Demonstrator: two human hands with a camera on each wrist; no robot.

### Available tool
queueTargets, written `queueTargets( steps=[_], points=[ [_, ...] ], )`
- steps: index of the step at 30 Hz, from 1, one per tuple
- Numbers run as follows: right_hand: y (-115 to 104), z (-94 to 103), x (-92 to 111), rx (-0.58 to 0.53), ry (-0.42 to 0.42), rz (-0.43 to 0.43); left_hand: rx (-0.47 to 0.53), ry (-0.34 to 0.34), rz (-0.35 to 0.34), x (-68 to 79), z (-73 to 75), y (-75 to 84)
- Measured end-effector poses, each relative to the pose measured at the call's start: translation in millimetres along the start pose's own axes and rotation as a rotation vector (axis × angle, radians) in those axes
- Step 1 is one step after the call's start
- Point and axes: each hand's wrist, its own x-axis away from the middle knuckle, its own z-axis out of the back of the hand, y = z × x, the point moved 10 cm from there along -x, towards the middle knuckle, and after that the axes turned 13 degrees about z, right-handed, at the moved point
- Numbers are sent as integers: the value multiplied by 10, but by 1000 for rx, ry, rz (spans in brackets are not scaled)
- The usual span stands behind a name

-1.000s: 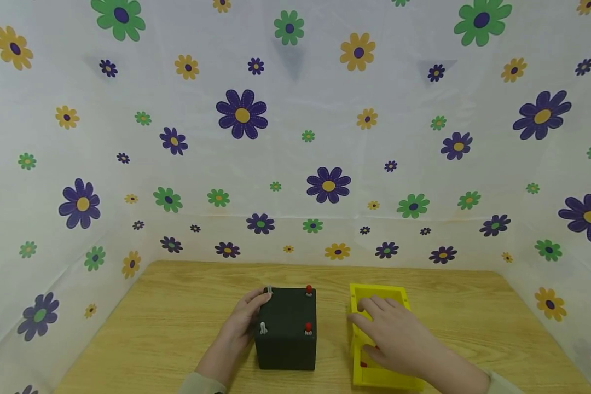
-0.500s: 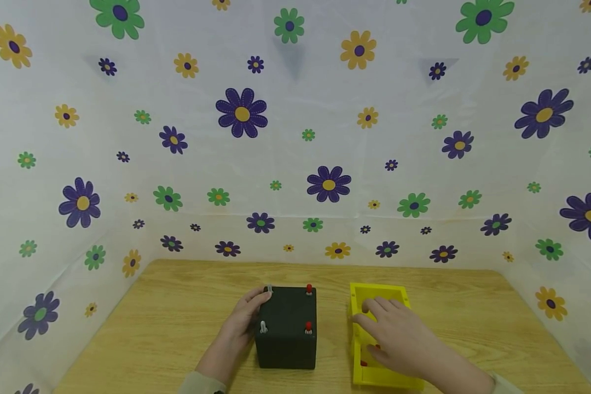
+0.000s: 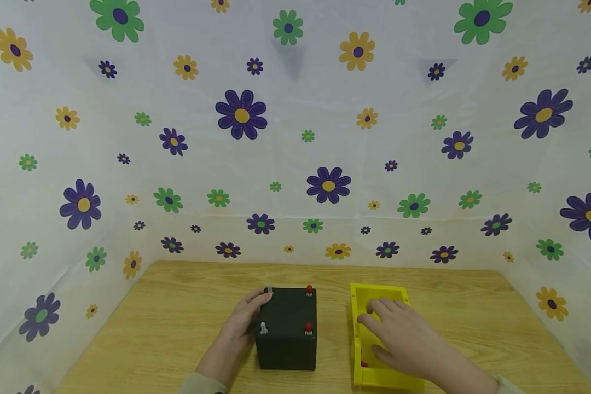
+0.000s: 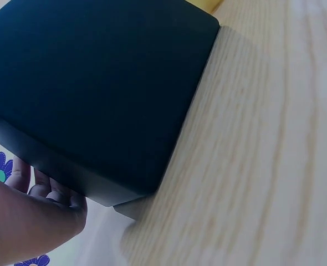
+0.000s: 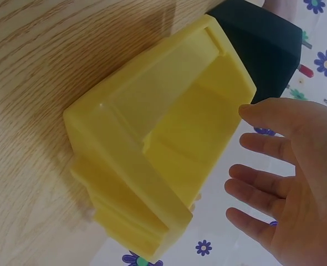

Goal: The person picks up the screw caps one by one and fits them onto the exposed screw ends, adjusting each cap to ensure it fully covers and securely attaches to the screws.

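Observation:
A black box stands on the table, with two bare metal toggle switches along its left top edge and two red-capped toggle switches along its right. My left hand holds the box's left side, its thumb on top beside the far metal switch. In the left wrist view, the fingers lie partly hidden behind the box. Over the yellow bin hovers my right hand, fingers loosely bent and holding nothing. A small red piece shows inside the bin's near part; the hand hides some of the inside.
The wooden table carries the box and, a short gap to its right, the bin. A white sheet printed with flowers walls off the back and both sides.
My right hand has drifted slightly rightward over the bin. A red spot seen by its thumb before is out of sight now. My left hand and the box stay put.

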Motion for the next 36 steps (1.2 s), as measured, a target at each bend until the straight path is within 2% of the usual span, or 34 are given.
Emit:
queueTargets(
  steps=[8, 16, 29, 36],
  points=[
    [47, -60, 29, -11, -20, -26, 4, 18, 13, -9, 18, -30],
    [120, -117, 58, -50, -44, -64, 3, 5, 14, -21, 10, -30],
    [205, -146, 103, -53, -24, -88, -3, 52, 14, -10, 38, -40],
    [248, -188, 147, -55, -14, -99, 9, 48, 17, -5, 31, -27]
  ],
)
